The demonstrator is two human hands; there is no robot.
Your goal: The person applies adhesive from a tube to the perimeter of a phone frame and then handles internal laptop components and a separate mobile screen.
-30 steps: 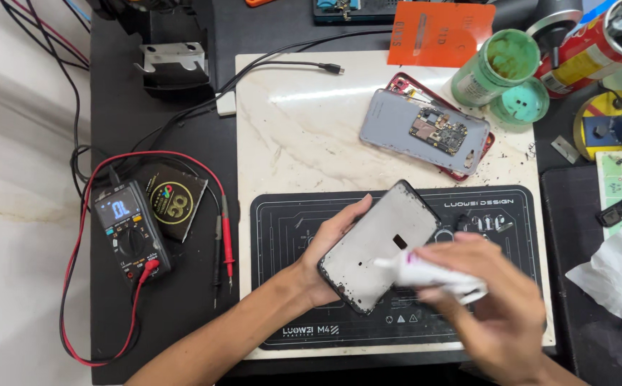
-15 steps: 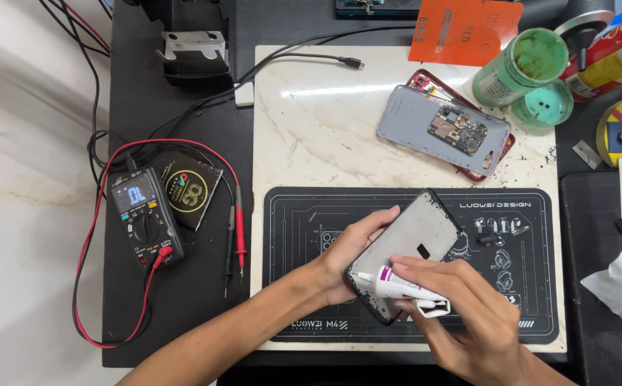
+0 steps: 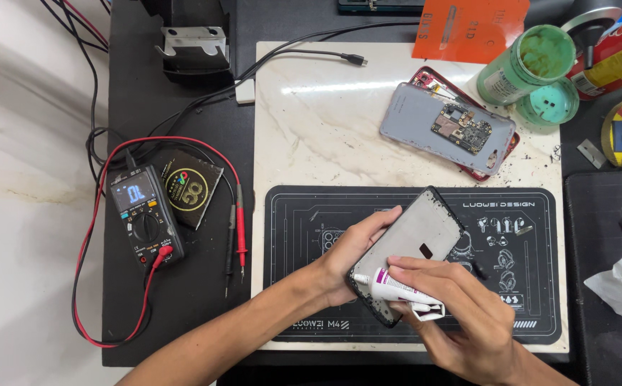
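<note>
You had bright, even overhead light. A white glare streak ran across the marble slab (image 3: pixel 397 121), and the phone frame (image 3: pixel 407 250) caught a soft sheen. Shadows under your hands stayed faint. Focus was sharp throughout, with slight wide-angle bending at the edges.

Glossy marble slab (image 3: pixel 311 121), matt rubber mat (image 3: pixel 532 286), glossy plastic tube (image 3: pixel 400 289)

Left hand (image 3: pixel 347 261) grips phone frame (image 3: pixel 411 246), tilted above black work mat (image 3: pixel 525 286). Right hand (image 3: pixel 461 314) presses small white glue tube (image 3: pixel 397 286) nozzle to frame's lower edge. Multimeter (image 3: pixel 143 214) well apart, left.
</note>
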